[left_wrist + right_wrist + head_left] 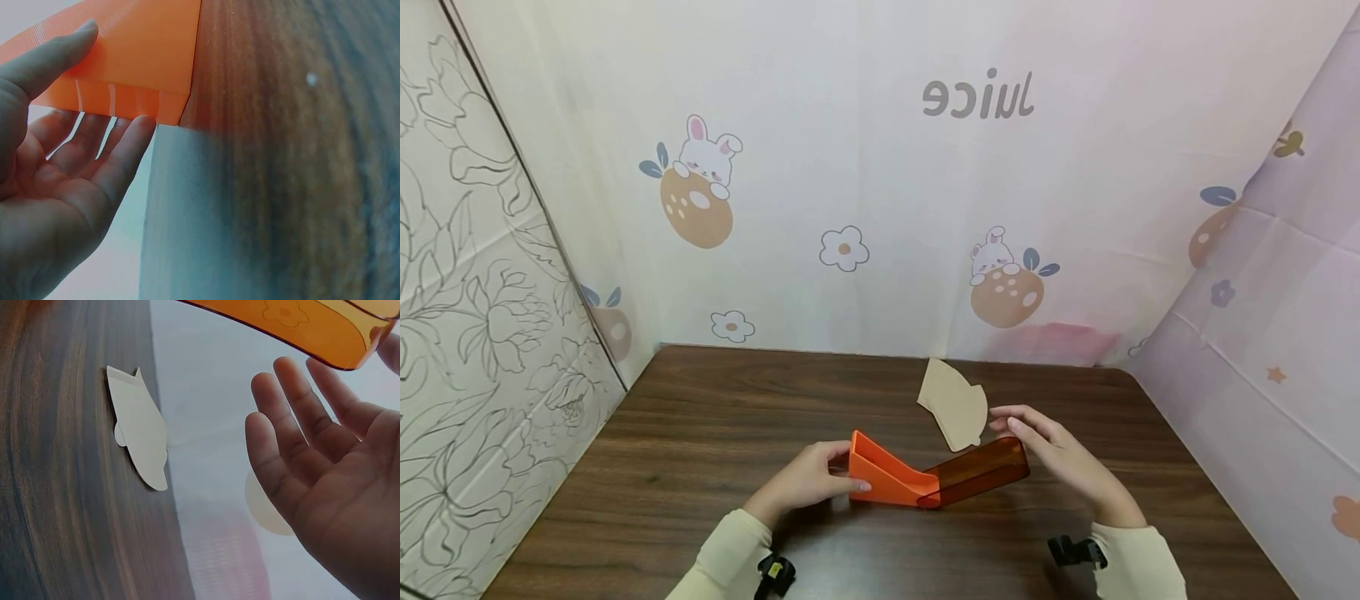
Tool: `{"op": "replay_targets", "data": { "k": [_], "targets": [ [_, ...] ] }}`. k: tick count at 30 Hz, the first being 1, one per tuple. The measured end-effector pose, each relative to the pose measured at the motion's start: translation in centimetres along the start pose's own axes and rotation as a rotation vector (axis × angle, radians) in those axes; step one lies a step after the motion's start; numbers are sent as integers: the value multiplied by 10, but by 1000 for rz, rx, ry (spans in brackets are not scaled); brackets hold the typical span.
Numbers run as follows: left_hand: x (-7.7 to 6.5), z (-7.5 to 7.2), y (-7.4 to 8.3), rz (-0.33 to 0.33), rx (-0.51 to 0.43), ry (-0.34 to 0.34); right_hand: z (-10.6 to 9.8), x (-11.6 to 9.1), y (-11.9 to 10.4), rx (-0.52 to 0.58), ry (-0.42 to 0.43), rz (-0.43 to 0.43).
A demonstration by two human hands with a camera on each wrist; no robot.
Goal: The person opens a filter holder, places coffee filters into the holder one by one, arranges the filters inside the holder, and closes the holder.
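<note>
An orange holder (887, 479) with a see-through amber lid (981, 473) stands on the wooden table; the lid is swung out to the right, joined at the holder's low end. My left hand (812, 477) grips the holder's tall left end, thumb on the near side, fingers against the end wall, as the left wrist view also shows. My right hand (1060, 454) is at the lid's far end with fingers loosely extended, fingertips right beside its edge. Behind the lid lie fan-shaped tan paper filters (958, 404), seen also in the right wrist view as pale paper (140, 428).
The dark wooden table (700, 417) runs back to a patterned curtain (850, 167) with rabbits and flowers. More curtain hangs along the left and right sides. A black strap mount sits at each wrist, below the cream sleeves (726, 542).
</note>
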State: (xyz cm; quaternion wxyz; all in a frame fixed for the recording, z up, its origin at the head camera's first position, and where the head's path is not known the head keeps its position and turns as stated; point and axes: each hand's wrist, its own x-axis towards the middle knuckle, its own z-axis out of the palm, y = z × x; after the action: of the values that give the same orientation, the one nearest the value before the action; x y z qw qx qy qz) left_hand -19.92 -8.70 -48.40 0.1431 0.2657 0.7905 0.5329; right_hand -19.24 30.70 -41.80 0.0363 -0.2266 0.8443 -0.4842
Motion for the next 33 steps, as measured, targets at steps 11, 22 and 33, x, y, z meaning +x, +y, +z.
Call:
{"op": "replay_targets", "data": {
  "k": [11, 22, 33],
  "targets": [
    [0, 0, -1, -1, 6, 0, 0, 8, 14, 54, 16, 147],
    [1, 0, 0, 6, 12, 2, 2, 14, 32, 26, -12, 182],
    [-2, 0, 3, 20, 10, 10, 7, 20, 46, 63, -2, 272]
  ]
}}
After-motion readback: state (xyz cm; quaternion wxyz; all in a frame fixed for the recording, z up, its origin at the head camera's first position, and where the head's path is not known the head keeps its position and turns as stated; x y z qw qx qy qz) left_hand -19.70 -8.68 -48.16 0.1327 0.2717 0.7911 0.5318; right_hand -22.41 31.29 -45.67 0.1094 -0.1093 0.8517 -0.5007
